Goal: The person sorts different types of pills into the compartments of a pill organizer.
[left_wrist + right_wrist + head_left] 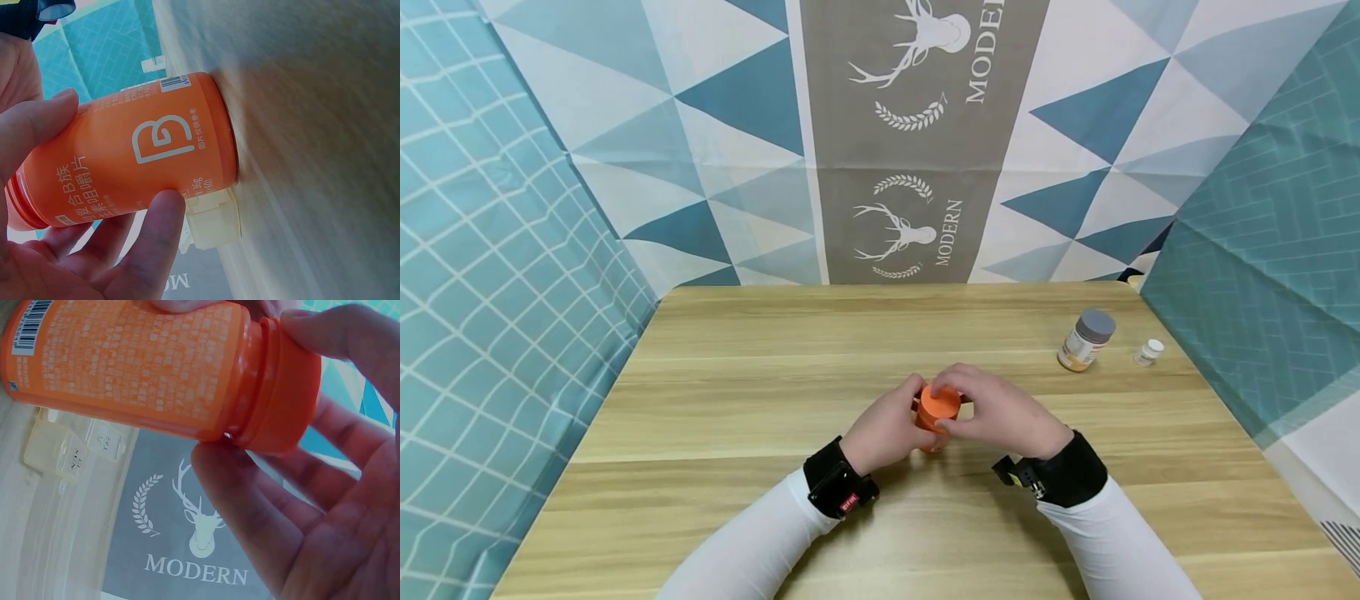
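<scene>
An orange supplement bottle stands upright on the table with its base at the wood. My left hand grips its body, thumb on one side and fingers on the other. On top is an orange screw cap, and the ridged neck shows just below it. My right hand holds the cap by its edge between thumb and fingers. Behind the bottle lies a pale yellow, see-through pill organizer with day letters on its lids; the bottle and hands mostly hide it in the head view.
At the back right of the wooden table stands a bottle with a grey lid. A small white bottle is to its right, near the table's edge. Patterned cloths hang behind and at both sides.
</scene>
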Motion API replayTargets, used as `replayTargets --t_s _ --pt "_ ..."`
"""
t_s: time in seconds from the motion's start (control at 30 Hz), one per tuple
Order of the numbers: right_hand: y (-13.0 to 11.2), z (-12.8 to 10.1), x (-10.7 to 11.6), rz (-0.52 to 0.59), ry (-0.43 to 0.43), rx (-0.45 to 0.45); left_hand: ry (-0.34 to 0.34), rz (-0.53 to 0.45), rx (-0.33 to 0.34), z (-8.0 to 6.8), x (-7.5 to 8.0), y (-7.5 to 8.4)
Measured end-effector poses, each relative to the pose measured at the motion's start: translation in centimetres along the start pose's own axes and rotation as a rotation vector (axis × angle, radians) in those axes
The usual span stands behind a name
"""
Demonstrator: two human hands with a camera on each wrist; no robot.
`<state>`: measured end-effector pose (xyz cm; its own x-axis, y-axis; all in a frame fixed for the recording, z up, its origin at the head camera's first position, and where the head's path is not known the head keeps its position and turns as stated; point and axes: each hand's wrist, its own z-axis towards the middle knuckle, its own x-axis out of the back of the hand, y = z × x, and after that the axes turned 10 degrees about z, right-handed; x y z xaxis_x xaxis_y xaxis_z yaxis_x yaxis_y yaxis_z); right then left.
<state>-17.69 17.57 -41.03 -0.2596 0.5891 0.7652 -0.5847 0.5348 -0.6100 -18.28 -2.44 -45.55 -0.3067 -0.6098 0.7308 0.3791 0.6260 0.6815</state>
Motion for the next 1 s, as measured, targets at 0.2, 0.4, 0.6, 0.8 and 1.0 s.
replayTargets --t_s 0.2,0.4,0.6,0.8,1.0 --pt "-0.4 0.6 -1.0 -0.061 0.1 -0.098 0.003 0.014 -0.013 0.1 0.1 0.0" --pt "-0.3 0.2 -0.6 0.033 0.049 -0.136 0.002 0.005 -0.017 0.0 0.1 -0.1" --pt "0.1 -0.6 0.6 0.118 -0.087 -0.007 -0.008 -0.032 0.003 -0.1 0.0 -0.1" --pt "0.1 -0.8 0.8 0.097 -0.125 -0.021 -0.022 -0.037 0.006 -0.3 0.1 0.1" --pt "-0.4 -0.4 0.2 0.034 -0.054 -0.036 -0.017 -0.027 0.006 -0.3 0.1 0.1"
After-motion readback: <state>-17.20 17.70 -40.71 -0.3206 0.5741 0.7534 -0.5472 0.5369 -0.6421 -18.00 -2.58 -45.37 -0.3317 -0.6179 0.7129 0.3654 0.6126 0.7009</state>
